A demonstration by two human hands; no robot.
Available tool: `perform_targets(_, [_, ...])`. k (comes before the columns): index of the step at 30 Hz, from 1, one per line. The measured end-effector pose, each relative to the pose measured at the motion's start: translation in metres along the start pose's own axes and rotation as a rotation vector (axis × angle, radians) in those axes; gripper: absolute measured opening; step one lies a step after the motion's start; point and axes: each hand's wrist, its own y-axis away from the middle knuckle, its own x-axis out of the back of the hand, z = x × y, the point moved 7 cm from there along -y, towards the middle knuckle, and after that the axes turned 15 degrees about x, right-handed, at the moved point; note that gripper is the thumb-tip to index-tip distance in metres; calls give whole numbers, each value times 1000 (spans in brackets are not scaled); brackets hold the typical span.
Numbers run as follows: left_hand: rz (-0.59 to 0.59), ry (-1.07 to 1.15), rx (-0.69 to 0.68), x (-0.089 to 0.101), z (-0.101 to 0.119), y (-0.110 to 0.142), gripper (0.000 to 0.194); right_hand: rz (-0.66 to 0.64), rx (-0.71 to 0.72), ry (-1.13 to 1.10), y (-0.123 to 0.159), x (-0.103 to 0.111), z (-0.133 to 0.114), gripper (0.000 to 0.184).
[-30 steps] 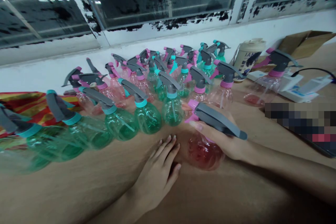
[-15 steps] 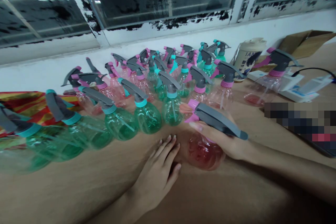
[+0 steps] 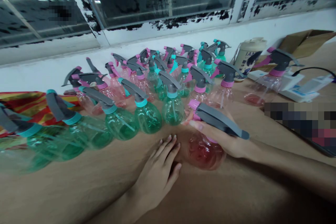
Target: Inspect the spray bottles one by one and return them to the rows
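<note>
While left hand (image 3: pixel 157 171) flat as before, right hand (image 3: pixel 231 141) in grip around pink spray bottle (image 3: pixel 206 154), trigger (image 3: pixel 196 116) now further in.

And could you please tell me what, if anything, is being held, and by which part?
The right grip holds a pink spray bottle around its neck, under the grey head; the left grip holds nothing.

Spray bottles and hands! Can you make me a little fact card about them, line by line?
Right hand: gripping a pink spray bottle near its neck
Spray head: gray, with a pink nozzle
Left hand: lying palm down on the table, holding nothing
Green bottles: front ones stand left of the gripped bottle, with teal collars
Near the wall: a cream cup and a cardboard box
</note>
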Motion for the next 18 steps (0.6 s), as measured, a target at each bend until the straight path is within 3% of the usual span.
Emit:
perform_targets(12, [1,27,5,-2,-1,0,44,11,24,94,1,3,-2,29])
perform_targets(18, [15,15,-3,-1,-1,0,44,-11,36,-11,-3,2,-7,22])
